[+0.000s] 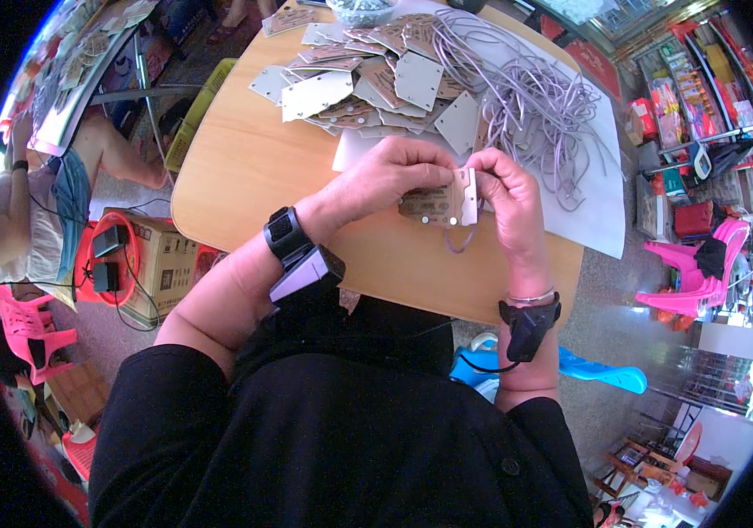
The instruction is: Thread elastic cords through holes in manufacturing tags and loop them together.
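Over the near part of the table, both hands are closed on a small flat cardboard piece (431, 206) with brown printing and white round studs near its lower edge. My left hand (390, 176) pinches its upper left side. With thumb and fingers, my right hand (510, 195) grips it at the right, where a pale edge (471, 195) shows. A short loop of grey cord (457, 245) hangs below the piece. Beyond the hands lies a heap of similar flat pieces (368, 79), some pale side up. Right of the heap is a tangle of grey cords (535, 97).
A white sheet (601, 202) lies under the cords on the wooden table (227, 167). At the far edge stands a clear bowl (361, 11) of small items. Another person (33, 207) sits at the left. Pink chairs (702, 268) stand right; a blue plastic object (601, 371) is below the table.
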`<move>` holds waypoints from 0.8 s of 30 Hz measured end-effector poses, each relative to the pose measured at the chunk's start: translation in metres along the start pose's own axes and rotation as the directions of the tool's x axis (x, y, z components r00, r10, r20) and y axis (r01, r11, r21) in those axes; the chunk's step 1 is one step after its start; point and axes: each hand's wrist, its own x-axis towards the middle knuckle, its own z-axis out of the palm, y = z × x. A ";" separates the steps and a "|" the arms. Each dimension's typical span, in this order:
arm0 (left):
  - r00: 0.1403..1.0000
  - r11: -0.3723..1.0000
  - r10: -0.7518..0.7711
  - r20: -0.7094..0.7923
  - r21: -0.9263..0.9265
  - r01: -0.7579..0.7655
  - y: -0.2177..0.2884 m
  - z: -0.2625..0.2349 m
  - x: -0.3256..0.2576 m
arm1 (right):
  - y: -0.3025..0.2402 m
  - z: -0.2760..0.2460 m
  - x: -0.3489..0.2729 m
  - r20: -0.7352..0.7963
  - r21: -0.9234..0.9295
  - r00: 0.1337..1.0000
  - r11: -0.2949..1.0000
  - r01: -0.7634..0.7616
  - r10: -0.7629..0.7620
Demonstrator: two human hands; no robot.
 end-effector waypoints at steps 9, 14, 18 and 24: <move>0.998 1.000 0.021 -0.063 0.020 -0.019 0.002 0.000 0.000 | -0.008 0.004 -0.001 0.000 0.073 0.997 0.995 -0.071 0.071; 0.998 0.999 0.044 -0.033 0.008 -0.044 -0.005 0.000 0.003 | -0.013 0.008 0.000 -0.040 0.130 0.999 0.991 -0.026 0.031; 0.994 0.983 0.069 -0.086 0.175 -0.053 0.004 0.003 0.000 | -0.016 0.006 -0.001 -0.023 -0.147 0.999 0.988 0.041 -0.045; 0.993 0.966 0.090 -0.070 0.250 -0.070 -0.007 0.001 0.003 | -0.016 0.016 -0.005 -0.111 -0.299 0.922 0.897 0.325 -0.370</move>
